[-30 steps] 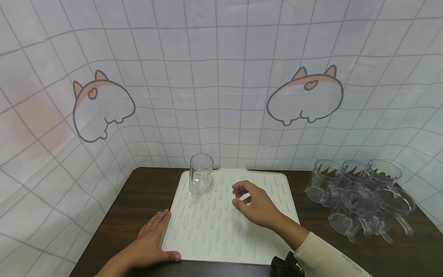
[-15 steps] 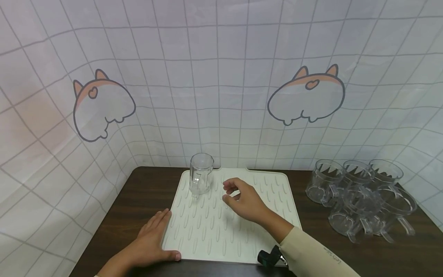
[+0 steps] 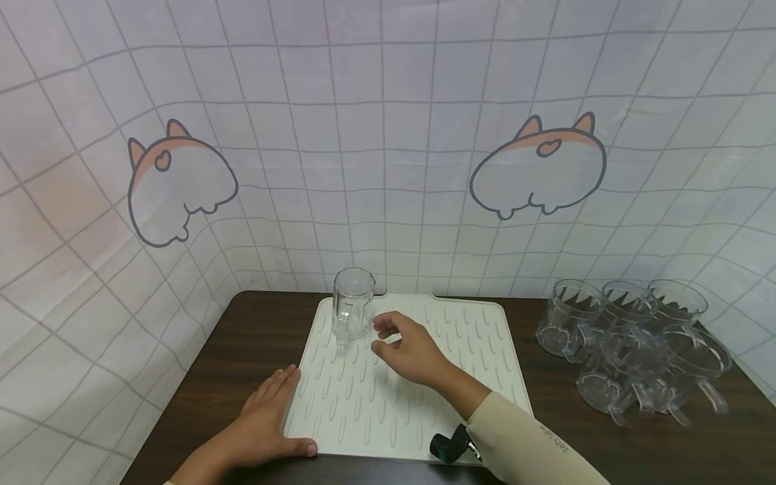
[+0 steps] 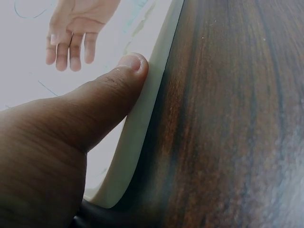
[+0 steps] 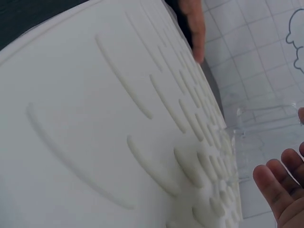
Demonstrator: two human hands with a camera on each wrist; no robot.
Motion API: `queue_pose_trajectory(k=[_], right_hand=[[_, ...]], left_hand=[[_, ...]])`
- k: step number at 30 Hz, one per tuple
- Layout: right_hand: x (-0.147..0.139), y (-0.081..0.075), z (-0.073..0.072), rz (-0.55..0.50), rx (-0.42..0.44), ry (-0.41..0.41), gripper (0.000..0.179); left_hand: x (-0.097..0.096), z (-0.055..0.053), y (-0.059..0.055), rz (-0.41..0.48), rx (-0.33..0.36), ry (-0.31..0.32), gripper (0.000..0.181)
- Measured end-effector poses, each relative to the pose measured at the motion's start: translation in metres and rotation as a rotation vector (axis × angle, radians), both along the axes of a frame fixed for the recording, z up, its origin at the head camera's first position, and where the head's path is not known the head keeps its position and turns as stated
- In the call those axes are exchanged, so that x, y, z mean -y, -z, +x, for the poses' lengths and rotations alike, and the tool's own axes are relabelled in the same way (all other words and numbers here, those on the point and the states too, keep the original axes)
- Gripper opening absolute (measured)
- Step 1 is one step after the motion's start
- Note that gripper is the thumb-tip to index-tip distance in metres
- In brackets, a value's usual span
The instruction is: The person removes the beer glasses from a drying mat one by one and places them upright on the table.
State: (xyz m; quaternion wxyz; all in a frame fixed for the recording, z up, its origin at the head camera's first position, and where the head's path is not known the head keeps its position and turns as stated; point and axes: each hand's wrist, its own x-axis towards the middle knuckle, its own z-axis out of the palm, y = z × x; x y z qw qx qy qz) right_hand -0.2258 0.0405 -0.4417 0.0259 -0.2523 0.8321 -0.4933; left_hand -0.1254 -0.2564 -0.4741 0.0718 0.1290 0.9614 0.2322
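Note:
A clear mug [image 3: 353,303] stands upright at the back left of a white ridged mat [image 3: 358,404], its handle turned toward the front. My right hand [image 3: 407,347] hovers over the mat just right of the mug, fingers loosely bent and holding nothing. A gap separates its fingertips from the glass. At the mat's front left corner my left hand [image 3: 261,421] rests along the edge, thumb on the front rim and fingers straight along the left side. In the left wrist view the left thumb [image 4: 109,92] touches the rim.
Several clear mugs [image 3: 630,350] stand close together on the dark wooden table [image 3: 224,343] right of the mat. A grid-patterned cloth [image 3: 400,168] hangs behind and around the table. A black wrist camera [image 3: 451,444] sits below the right forearm.
My right hand has moved left across the mat, closer to the lone mug. The left hand, the mat and the mugs have stayed where they were.

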Motion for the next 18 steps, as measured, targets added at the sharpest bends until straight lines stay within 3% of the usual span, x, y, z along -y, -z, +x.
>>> queue_pose_trajectory(k=[12, 18], right_hand=[[0.021, 0.001, -0.004, 0.003, 0.023, -0.039, 0.041], [0.029, 0.001, -0.004, 0.014, 0.080, -0.083, 0.051]], left_hand=[[-0.001, 0.000, -0.001, 0.002, 0.008, -0.012, 0.140], [-0.001, -0.001, 0.000, 0.000, 0.005, -0.009, 0.139]])
